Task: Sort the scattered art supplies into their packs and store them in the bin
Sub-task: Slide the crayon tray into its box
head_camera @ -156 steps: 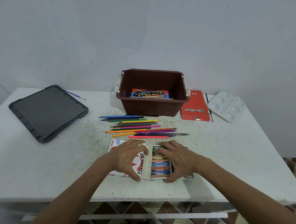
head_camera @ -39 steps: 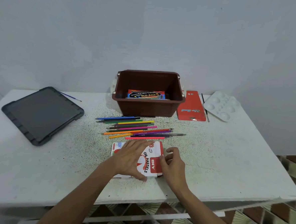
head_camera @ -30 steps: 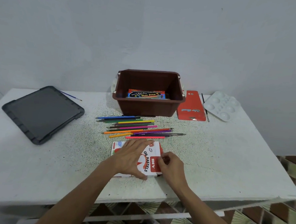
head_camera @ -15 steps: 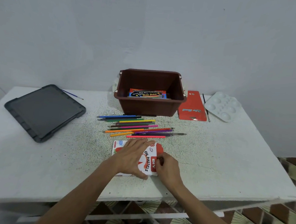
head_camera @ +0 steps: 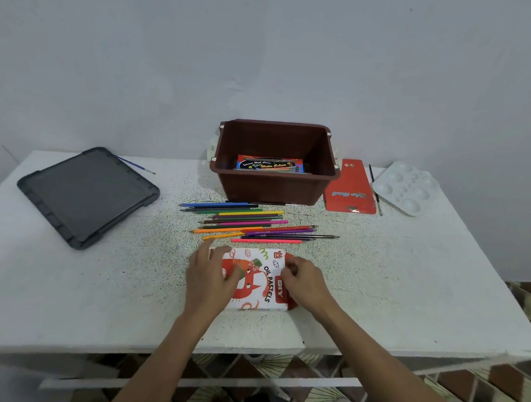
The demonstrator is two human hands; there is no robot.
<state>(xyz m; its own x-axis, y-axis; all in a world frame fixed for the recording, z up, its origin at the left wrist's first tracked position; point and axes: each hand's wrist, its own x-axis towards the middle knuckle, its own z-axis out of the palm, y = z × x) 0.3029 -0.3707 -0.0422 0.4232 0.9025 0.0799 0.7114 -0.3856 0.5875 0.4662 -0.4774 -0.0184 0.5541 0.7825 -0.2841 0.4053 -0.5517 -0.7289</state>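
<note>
Lying flat on the white bench (head_camera: 408, 287) in the lower centre of the head view, the oil pastels pack (head_camera: 254, 281) is closed. Its long axis runs left to right across the frame, its red flap end is toward the right, and its printed lettering is turned sideways. The left grip (head_camera: 211, 275), a bare hand, rests on the pack's left part with fingers fairly straight, clasping nothing. The right grip (head_camera: 306, 282) has its fingers curled against the red flap end, pinching that edge of the pack. Just above the pack in the frame, the coloured pencils (head_camera: 250, 226) lie loose in a rough row, their long axes also left to right and slightly fanned; several sharpened tips point left. Above them at the centre stands the brown bin (head_camera: 274, 190), with a watercolour pack (head_camera: 269, 164) flat inside. Right of the bin lies a red pack (head_camera: 350, 187), long axis up and down the frame, then a thin paintbrush (head_camera: 375, 189) and a white palette (head_camera: 405, 187). At the left sits a dark tablet (head_camera: 87, 194), a blue brush (head_camera: 136, 165) just behind it.
</note>
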